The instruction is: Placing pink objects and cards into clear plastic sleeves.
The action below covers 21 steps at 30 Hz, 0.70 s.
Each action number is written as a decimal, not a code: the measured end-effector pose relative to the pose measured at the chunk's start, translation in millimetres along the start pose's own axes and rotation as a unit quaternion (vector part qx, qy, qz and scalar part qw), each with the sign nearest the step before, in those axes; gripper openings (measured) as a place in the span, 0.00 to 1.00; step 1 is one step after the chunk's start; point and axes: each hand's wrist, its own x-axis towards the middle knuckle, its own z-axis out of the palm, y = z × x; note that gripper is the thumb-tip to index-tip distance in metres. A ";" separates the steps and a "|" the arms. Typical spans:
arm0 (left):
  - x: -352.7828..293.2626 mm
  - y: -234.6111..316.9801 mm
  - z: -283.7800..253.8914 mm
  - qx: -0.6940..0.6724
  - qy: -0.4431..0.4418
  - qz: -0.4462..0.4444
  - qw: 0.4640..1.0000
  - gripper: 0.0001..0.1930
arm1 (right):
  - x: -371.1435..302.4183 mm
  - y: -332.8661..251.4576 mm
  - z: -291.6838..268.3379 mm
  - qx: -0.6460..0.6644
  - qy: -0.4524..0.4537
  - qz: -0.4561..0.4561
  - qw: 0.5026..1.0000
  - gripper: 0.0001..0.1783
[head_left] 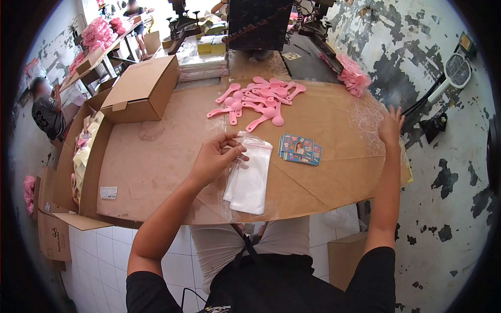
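A stack of clear plastic bags (250,177) lies on the table's near middle. My left hand (216,156) is at its upper left edge, thumb and fingers pinched on the top of the bags. Far to the right, my right hand (390,127) reaches over the table's edge with its fingers spread and nothing visible in them. Beneath and beside it are thin clear plastic strips (365,117). A small stack of blue printed cards (300,149) sits right of the bags. Beyond them is a loose pile of pink plastic spoons (266,96).
Brown cardboard covers the table (344,177). At left stand a closed carton (141,86) and an open box (102,151) holding yellowish and pink pieces. A dark machine (259,26) rises at the back, near pink bundles (352,75). Another person (47,112) sits far left.
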 end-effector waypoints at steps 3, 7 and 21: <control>-0.8 0.7 -1.5 0.010 -0.001 -0.003 1.000 0.16 | 12.9 6.3 -21.3 0.584 0.019 -0.067 0.809 0.17; 2.1 -3.7 -1.5 -0.021 -0.024 -0.009 0.999 0.13 | 0.6 -10.9 -40.1 0.640 -0.049 -0.104 0.760 0.16; -2.9 3.5 6.7 -0.033 -0.044 -0.035 0.998 0.12 | -67.4 -124.9 -112.7 0.672 -0.146 -0.237 0.686 0.21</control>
